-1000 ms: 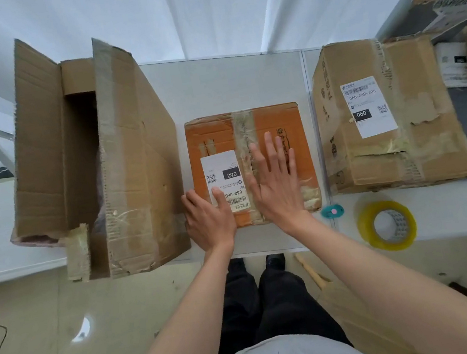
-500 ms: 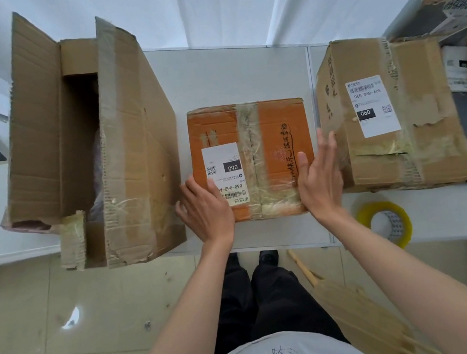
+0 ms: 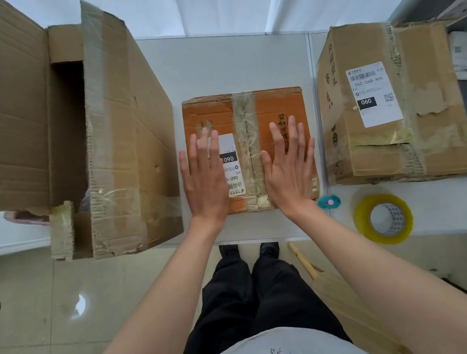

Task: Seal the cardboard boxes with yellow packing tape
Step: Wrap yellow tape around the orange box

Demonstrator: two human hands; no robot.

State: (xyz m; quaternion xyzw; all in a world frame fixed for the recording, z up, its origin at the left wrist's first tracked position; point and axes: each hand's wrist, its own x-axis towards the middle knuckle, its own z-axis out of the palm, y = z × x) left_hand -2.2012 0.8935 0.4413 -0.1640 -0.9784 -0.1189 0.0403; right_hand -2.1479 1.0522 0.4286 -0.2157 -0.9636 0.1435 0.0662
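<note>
A small orange cardboard box (image 3: 275,104) lies in the middle of the white table, with a strip of tape down its centre seam and a white label marked 090. My left hand (image 3: 204,175) lies flat, fingers straight, on its left half and partly covers the label. My right hand (image 3: 290,161) lies flat on its right half beside the taped seam. A roll of yellow packing tape (image 3: 383,218) rests on the table's front edge, to the right of the hands.
A tall brown box (image 3: 115,141) with open flaps stands on the left, overhanging the table's front edge. A taped brown box (image 3: 429,119) labelled 060 sits on the right. A small teal cutter (image 3: 329,201) lies between the orange box and the tape roll.
Both hands have moved from the box's near corners and sides onto its top, and the fingers now lie straight and flat. The box sits slightly farther from the front edge in the view.
</note>
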